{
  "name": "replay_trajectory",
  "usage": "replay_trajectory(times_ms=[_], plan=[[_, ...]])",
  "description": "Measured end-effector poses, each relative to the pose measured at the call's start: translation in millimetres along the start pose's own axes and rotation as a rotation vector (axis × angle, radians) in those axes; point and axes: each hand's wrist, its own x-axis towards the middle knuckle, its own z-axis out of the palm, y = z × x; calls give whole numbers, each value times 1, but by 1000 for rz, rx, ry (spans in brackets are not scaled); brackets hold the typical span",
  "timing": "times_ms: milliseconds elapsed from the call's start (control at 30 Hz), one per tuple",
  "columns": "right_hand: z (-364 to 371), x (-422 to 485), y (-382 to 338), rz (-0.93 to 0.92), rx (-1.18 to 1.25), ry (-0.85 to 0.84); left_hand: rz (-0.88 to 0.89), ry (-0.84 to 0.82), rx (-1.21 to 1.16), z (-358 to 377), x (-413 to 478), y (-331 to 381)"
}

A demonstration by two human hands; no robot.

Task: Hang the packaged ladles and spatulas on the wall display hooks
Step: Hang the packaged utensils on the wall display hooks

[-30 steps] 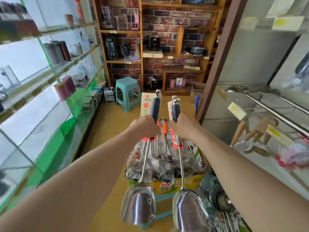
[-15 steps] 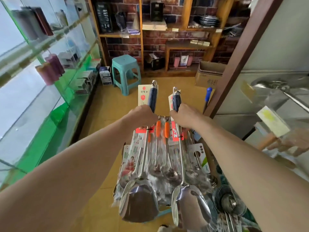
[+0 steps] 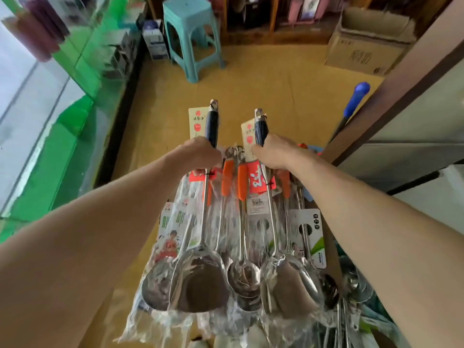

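While each hand grips a spatula by its dark handle, the left hand (image 3: 200, 153) closed around the left spatula (image 3: 200, 277) and the right hand (image 3: 272, 153) around the right spatula (image 3: 283, 285), both blades hang low over a heap of bagged ladles (image 3: 242, 275) below. Stiff steel with broad blades, they look blade-heavy and slick in their crinkly plastic wrap, so the handle seems the surest hold. No wall hooks are in view; each handle ends in a hanging loop (image 3: 214, 104).

Two spatulas (image 3: 198, 277) (image 3: 283, 285) side by side above packaged ladles (image 3: 242, 272), stool (image 3: 190, 33) beyond, carton (image 3: 364, 43) right.
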Motion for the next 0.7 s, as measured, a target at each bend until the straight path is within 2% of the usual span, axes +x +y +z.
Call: replay_trajectory(times_ms=[233, 367, 467, 700], plan=[[19, 22, 19, 77, -6, -130, -51, 14, 72, 31, 31, -12], [20, 21, 16, 181, 2, -164, -44, 36, 187, 33, 32, -13], [20, 18, 18, 179, 36, -170, -43, 33, 224, 35, 29, -16], [29, 7, 25, 300, 31, -235, -28, 39, 195, 39, 14, -21]])
